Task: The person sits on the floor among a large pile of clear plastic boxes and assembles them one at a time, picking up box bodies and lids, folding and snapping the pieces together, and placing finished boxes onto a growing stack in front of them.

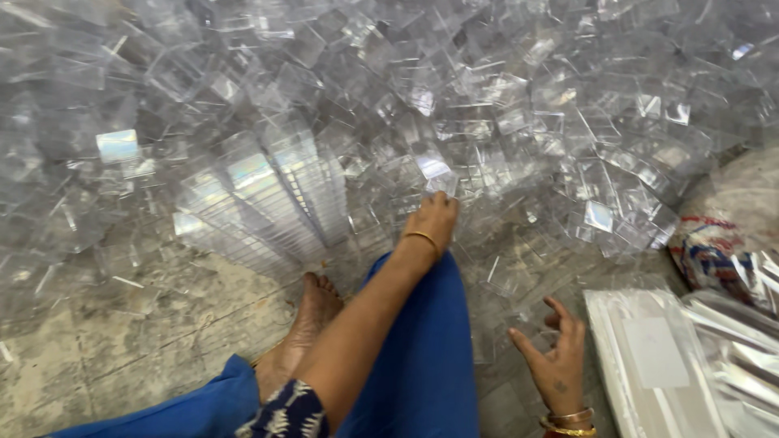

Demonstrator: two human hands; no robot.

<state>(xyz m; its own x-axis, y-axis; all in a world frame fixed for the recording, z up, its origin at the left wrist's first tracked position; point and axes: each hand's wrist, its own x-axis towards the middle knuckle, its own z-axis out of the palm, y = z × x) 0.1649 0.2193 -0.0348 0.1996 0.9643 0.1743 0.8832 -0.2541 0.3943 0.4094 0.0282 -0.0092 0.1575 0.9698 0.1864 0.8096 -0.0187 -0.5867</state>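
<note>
Clear plastic box pieces [503, 122] heap across the upper frame on the concrete floor [122, 357]; they look light, stiff, slippery and crack-prone, best pinched by the edges. Upper centre-left, a nested stack [268, 207] fans out. Left hand [434, 217] reaches into the pile, fingers hidden; right hand [556, 353] hovers open, empty.

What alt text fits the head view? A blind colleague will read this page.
Seen from above, a person seated on a concrete floor stretches the left hand into a huge heap of clear plastic box pieces, beside neat fanned stacks of clear pieces. The right hand hovers open and empty near flat packs wrapped in clear film.
</note>
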